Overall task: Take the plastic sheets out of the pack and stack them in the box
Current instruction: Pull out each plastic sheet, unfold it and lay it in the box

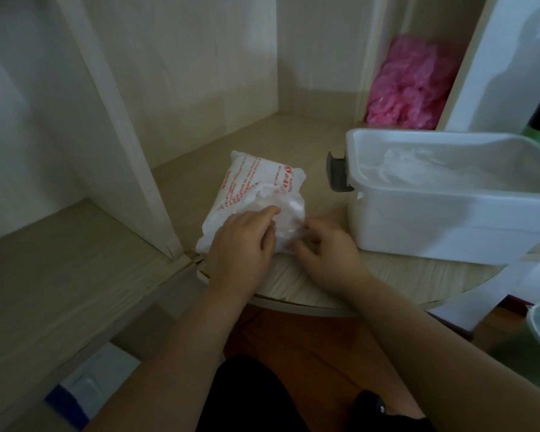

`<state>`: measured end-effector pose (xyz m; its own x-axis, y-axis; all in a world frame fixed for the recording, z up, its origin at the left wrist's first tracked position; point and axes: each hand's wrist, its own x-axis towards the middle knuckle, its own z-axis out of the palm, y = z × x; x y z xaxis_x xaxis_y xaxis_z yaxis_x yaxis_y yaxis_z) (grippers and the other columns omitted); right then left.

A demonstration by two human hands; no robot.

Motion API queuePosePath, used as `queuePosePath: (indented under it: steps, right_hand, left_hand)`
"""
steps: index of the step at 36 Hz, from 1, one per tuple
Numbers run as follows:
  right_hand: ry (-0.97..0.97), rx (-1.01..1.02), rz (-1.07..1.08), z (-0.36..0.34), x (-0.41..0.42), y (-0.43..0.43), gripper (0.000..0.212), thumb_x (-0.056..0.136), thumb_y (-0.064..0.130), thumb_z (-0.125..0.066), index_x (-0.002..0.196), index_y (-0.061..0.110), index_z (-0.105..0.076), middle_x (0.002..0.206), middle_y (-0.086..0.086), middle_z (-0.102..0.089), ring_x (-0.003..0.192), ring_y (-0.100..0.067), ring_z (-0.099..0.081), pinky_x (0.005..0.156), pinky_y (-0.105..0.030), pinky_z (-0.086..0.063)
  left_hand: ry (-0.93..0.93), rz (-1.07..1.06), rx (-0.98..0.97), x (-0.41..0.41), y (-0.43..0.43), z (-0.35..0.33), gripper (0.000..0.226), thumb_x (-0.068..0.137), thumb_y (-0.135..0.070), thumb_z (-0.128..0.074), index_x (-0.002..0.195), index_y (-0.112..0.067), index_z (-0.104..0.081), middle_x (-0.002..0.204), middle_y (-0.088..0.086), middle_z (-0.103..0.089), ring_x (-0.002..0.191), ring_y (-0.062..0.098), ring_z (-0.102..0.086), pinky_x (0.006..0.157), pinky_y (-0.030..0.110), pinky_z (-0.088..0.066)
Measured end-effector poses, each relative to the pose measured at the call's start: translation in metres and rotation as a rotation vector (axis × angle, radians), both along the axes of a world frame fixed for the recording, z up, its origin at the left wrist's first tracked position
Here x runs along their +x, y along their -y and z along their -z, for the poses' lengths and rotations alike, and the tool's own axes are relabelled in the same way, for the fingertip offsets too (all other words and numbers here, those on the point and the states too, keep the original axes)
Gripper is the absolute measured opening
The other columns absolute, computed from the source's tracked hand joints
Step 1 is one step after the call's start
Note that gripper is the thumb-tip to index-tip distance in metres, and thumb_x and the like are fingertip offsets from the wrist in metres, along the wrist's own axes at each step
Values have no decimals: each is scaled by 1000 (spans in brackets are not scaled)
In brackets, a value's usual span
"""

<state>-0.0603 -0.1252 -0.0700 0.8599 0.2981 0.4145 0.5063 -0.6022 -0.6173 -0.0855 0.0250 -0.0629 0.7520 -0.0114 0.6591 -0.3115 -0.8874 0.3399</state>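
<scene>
Left hand (242,241) flat-fingered on pack (253,188), right hand (325,244) pinching a sheet (289,224).
Box (418,226) holds some; pack looks mostly full.

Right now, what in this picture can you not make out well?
Head view:
pack near end: covered by the left hand and right hand; whether either grips anything is unclear.
red print on the pack: too blurred to read.
box right end: cut off by the frame edge.

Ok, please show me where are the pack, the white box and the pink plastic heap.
pack (247,179): head view, on its red-printed top face.
white box (443,226): head view, on its near side wall.
pink plastic heap (409,85): head view, on the middle of the heap.
</scene>
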Motion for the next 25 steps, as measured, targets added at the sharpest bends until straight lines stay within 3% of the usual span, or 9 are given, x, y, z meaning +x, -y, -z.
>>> queuePosePath:
  steps: [3,6,9,14,18,21,25]
  right_hand:
    - [-8,-35,7,0,-1,0,30,91,25,-58,119,15,-60,110,4,-54,88,-3,-45,79,-20,-39]
    - [-26,-136,-19,0,-4,-1,38,93,33,-54,129,21,-53,113,2,-58,85,-4,-48,73,-19,-37]
    - [-39,-232,-45,-2,-10,-2,40,94,34,-51,131,22,-51,107,2,-60,83,-5,-50,71,-19,-38]
    - [104,-92,98,-7,-15,-7,45,91,30,-55,134,16,-49,129,-4,-52,110,-14,-51,85,-19,-36]
    - [131,-131,15,-17,-16,-10,58,91,28,-56,144,21,-35,148,-4,-35,134,-18,-32,103,-24,-22]
    - [-56,-213,-115,-23,-11,-13,61,95,31,-50,148,26,-22,152,2,-28,137,-15,-29,106,-27,-26]
    - [-138,-502,-71,-19,-2,-17,60,95,52,-38,147,25,-23,152,-2,-26,139,-21,-24,111,-36,-20]
  left_hand:
    - [6,-2,-9,-2,-3,-1,21,90,-15,-55,104,-10,-70,95,7,-66,83,19,-60,65,27,-42]
    - [18,-59,-163,-3,-6,1,14,92,-13,-56,98,-9,-68,97,5,-60,84,15,-56,65,24,-43]
    - [35,-82,-263,-2,-8,4,11,91,-6,-59,99,-9,-66,100,-1,-55,88,11,-53,69,13,-39]
    - [89,15,-305,-4,-5,4,13,89,-1,-59,99,-5,-65,97,-8,-56,92,-5,-47,78,0,-37]
    - [34,85,-426,0,-6,6,11,94,-11,-56,101,-18,-62,97,-16,-58,93,0,-55,76,7,-42]
    - [29,91,-509,-1,-5,5,11,94,-20,-52,97,-28,-58,94,-21,-59,90,-1,-58,73,10,-44]
    - [42,77,-682,-6,-4,-5,14,98,-16,-49,98,-28,-56,94,-18,-61,85,-5,-59,67,9,-46]
